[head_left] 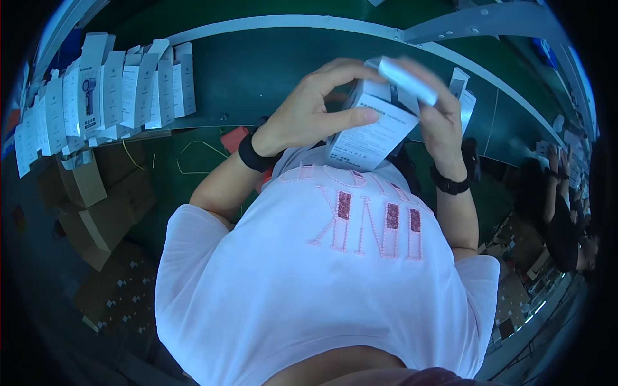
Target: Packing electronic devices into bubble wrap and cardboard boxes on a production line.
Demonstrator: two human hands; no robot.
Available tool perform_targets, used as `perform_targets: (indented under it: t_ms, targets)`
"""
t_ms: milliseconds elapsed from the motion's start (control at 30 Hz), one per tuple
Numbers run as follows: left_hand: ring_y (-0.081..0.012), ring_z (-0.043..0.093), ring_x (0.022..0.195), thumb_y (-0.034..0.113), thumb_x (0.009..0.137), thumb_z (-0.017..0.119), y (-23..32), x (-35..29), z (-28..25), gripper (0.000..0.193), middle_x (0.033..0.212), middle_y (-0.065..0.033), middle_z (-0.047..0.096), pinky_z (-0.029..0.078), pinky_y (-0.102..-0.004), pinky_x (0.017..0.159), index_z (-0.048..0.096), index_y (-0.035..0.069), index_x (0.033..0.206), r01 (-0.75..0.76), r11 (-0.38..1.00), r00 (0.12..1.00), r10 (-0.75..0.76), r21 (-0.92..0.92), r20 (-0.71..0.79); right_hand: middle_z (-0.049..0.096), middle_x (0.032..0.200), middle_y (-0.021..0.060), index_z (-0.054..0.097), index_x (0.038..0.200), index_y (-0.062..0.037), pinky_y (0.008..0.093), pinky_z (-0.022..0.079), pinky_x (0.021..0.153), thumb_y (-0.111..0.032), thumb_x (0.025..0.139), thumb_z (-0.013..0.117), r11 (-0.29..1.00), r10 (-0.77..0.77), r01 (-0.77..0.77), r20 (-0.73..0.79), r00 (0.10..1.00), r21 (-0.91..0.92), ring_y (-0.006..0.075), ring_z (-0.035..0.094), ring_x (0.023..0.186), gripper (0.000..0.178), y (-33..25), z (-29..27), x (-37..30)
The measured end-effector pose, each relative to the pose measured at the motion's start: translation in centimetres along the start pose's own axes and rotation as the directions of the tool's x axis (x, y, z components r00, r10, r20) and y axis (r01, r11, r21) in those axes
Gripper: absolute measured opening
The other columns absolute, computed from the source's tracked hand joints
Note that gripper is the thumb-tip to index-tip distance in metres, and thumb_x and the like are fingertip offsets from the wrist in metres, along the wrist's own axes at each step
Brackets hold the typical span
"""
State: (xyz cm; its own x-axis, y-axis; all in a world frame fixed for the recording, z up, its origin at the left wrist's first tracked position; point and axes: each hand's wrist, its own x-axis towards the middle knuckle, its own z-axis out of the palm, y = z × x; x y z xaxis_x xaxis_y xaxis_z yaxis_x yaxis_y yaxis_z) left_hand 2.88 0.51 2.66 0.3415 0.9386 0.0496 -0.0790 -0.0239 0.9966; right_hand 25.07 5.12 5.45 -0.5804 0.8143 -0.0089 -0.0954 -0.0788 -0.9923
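Observation:
A white carton [373, 128] with printed sides is tilted in front of my chest, its top end raised. My left hand [315, 106] grips it from the left, thumb along the printed face and fingers over the top edge. At the upper right corner, my right hand [441, 116] closes around the carton's end flap [407, 80], which stands up from the opening. Motion blurs the right fingers and the flap. The inside of the carton is mostly hidden.
Rows of upright white cartons [109, 96] line the bench at left. Another white carton [465, 103] stands beyond my right hand. Brown cardboard boxes [96, 212] sit below the bench at left. A metal rail [283, 24] runs along the far edge. Another person [563, 225] is at far right.

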Motion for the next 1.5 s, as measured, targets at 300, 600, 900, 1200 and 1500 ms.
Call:
perform_targets:
  t_ms: [300,600,900,1200,1500]
  targets:
    - [-0.0218,0.054,0.109,0.011,0.073,0.079,-0.4,0.4,0.3,0.067,0.123,-0.0128,0.052,0.049,-0.0343,0.088,0.041,0.006,0.129,0.102,0.965,0.982,-0.136,-0.242,-0.128,0.065,0.117,0.0132,0.062,0.122,-0.0067,0.0302,0.049,0.087,-0.018,0.092,0.057,0.942,-0.042,0.024,-0.046,0.998,-0.334,0.0246,0.062,0.105,0.032,-0.7,-0.3,1.0]
    - [-0.0144,0.054,0.107,0.005,0.08,0.072,-0.9,1.7,0.7,0.047,0.118,-0.0069,0.055,0.045,-0.0296,0.092,0.05,0.002,0.123,0.138,0.957,0.97,-0.183,-0.255,-0.158,0.025,0.151,0.0223,0.057,0.129,-0.0098,0.0436,0.025,0.11,-0.021,0.086,0.064,0.886,0.074,-0.073,-0.016,0.997,-0.457,0.0333,0.023,0.141,0.044,-0.8,0.5,0.1]
    - [-0.032,0.027,0.137,0.03,0.076,0.078,-5.9,8.6,0.0,0.104,0.149,-0.0237,0.023,0.027,-0.0406,0.11,0.009,0.0,0.147,0.256,0.967,0.964,-0.257,-0.015,-0.064,0.06,0.112,0.0063,0.057,0.124,-0.0054,0.0306,0.043,0.09,-0.006,0.076,0.073,0.942,0.331,-0.328,-0.378,0.864,0.075,0.0166,0.056,0.103,0.051,1.7,-4.3,-2.4]
    - [-0.0334,0.041,0.127,0.027,0.064,0.083,-19.5,22.6,-11.4,0.105,0.136,-0.0232,0.041,0.031,-0.0386,0.106,0.021,-0.001,0.145,0.133,0.771,0.767,0.318,0.623,-0.557,0.061,0.106,0.0036,0.052,0.127,-0.0053,0.0264,0.045,0.074,-0.019,0.085,0.069,0.988,0.124,-0.122,-0.958,0.257,0.095,0.0122,0.057,0.09,0.048,5.5,-29.7,-13.0]
    - [-0.0339,0.053,0.105,0.027,0.064,0.076,-4.2,13.2,-3.6,0.084,0.11,-0.0173,0.053,0.048,-0.0455,0.084,0.041,0.014,0.14,0.015,-0.175,0.926,-0.37,0.984,-0.079,0.05,0.125,0.0254,0.042,0.134,-0.0017,0.0492,0.041,0.093,-0.031,0.066,0.081,0.371,-0.367,-0.908,-0.929,0.047,-0.193,0.0387,0.048,0.116,0.084,16.6,-43.0,-12.3]
